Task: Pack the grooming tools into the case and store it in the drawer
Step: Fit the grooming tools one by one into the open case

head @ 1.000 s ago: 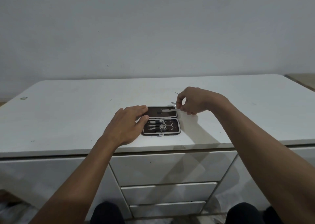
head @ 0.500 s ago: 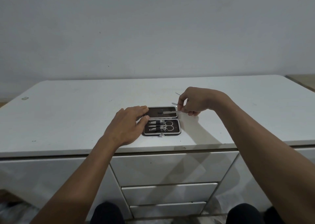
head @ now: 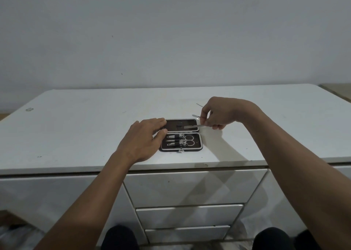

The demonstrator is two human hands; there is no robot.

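A small dark grooming case lies open and flat on the white desk top. Its near half holds scissors and clippers under a strap. My right hand pinches a thin metal nail file, whose blade reaches left over the case's far half. My left hand rests with straight fingers on the left edge of the case. Two more thin metal tools lie on the desk behind my right hand, partly hidden.
Below the desk top's front edge sits a stack of three closed white drawers. A small mark shows at the desk's far left. A plain wall rises behind, and my dark-clad knees show at the bottom.
My right hand has moved the nail file leftward, so its blade now reaches over the case's far half. My left hand stays on the case's left edge.
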